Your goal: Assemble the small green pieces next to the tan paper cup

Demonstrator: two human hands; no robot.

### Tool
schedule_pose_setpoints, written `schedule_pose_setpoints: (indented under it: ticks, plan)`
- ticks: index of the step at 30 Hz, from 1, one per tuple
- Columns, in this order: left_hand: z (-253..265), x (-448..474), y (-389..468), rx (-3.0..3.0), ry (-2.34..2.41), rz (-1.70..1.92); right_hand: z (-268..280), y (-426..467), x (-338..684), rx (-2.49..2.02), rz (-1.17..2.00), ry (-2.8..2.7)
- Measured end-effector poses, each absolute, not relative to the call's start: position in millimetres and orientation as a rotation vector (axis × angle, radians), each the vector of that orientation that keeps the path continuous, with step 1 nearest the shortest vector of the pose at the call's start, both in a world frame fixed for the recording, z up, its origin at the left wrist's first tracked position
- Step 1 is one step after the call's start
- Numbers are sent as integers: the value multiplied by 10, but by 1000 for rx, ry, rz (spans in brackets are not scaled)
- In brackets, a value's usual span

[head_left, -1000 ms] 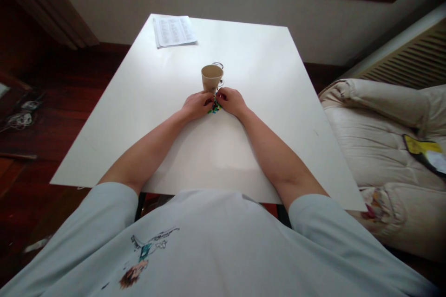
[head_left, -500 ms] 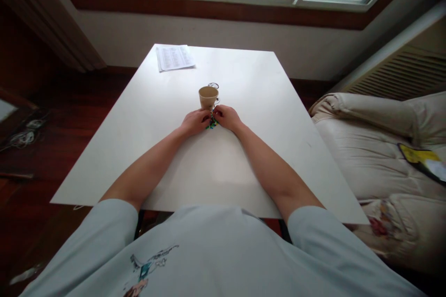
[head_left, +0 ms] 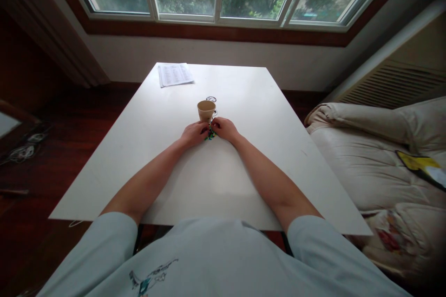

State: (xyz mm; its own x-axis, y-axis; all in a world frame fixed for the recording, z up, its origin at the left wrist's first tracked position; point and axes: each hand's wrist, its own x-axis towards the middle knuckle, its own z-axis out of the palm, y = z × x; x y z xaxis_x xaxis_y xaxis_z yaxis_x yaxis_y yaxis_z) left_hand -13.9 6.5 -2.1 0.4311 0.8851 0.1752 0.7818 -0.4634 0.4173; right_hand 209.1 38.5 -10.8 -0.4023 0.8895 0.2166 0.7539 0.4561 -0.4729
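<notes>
View raised, hands [head_left: 195,133] [head_left: 225,128] at coloured bits [head_left: 211,136], papers [head_left: 175,74] illegible

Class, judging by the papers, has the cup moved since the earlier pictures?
No. The cup keeps its place relative to the papers on the table; only the view shifted.

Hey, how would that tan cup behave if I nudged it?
The tan cup would probably tip fairly easily, since it narrows from top to bottom. It looks thin at the lip, so it's likely light and might dent if squeezed.
</notes>
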Motion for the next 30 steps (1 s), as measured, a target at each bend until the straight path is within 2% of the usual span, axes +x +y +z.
schedule_pose_setpoints:
  ticks: [30]
  plan:
    - [4,-125,44,2402,1458,538,-96,373,2115,-1322,401,-2327]
